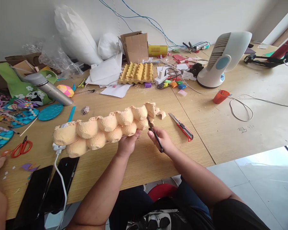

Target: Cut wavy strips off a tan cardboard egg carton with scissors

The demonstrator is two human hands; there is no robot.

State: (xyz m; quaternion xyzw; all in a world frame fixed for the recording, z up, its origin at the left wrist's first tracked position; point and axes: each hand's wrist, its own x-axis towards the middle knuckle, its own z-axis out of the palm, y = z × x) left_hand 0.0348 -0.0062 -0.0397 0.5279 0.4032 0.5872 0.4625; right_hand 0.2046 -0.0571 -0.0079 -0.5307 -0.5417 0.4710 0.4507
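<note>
Head view: left hand (pixel 127 144) is gripping the egg carton (pixel 108 123) low near one end, above the table (pixel 144 166); right hand (pixel 164 140) is gripping black scissors (pixel 159 142) there. It's probably feeling light, stiffish but tearable, so I'd be pinching whole cups (pixel 88 128), not ragged edges (pixel 151 106).

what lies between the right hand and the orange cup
In the head view, a red utility knife lies between the right hand and the orange cup, with a tabletop seam beyond it.
</note>
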